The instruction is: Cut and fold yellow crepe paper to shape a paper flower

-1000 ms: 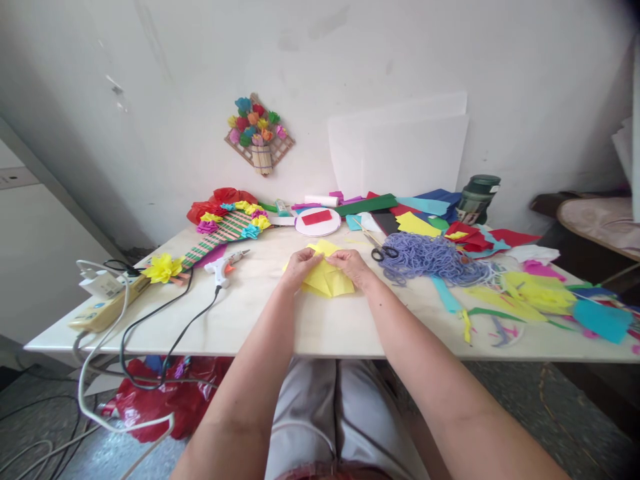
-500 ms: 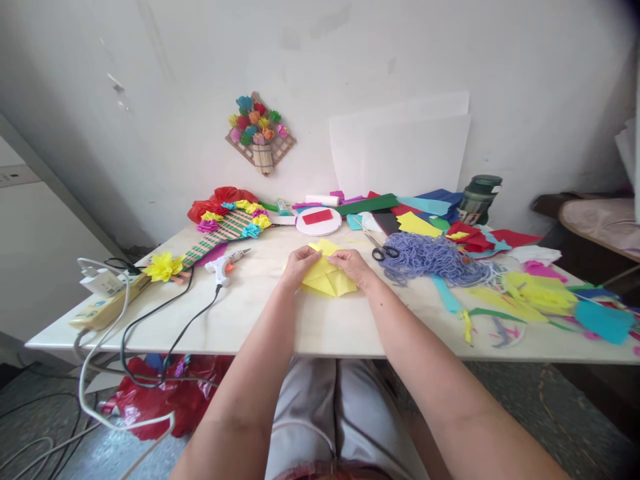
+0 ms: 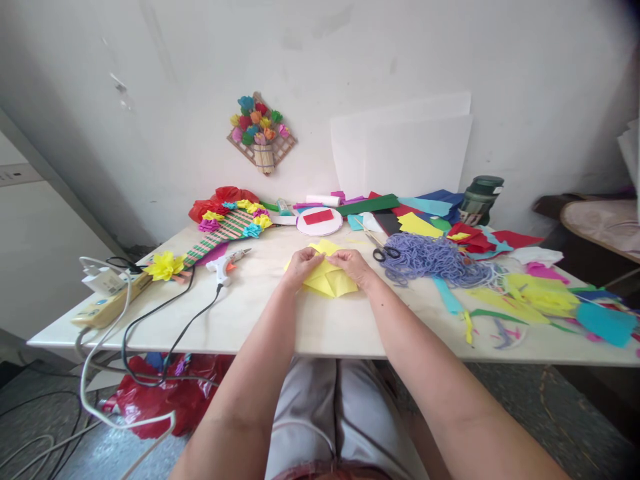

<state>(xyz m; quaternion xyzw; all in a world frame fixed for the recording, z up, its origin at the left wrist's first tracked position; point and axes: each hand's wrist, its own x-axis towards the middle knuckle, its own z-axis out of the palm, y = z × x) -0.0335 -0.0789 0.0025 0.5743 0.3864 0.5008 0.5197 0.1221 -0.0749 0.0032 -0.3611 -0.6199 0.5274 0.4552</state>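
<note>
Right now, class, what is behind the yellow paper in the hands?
Behind the yellow paper lies a white oval with a red piece on top. What the paper and red piece cover cannot be seen.

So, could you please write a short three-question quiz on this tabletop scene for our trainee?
1. Which hand or hands hold the yellow sheet?
2. True or false: the scissors lie to the left of the glue gun.
3. What lies on the white oval: (a) yarn, (b) a red piece, (c) a bottle?

Key:
1. Both: the left hand and the right hand.
2. False; they lie to its right.
3. (b)
</note>
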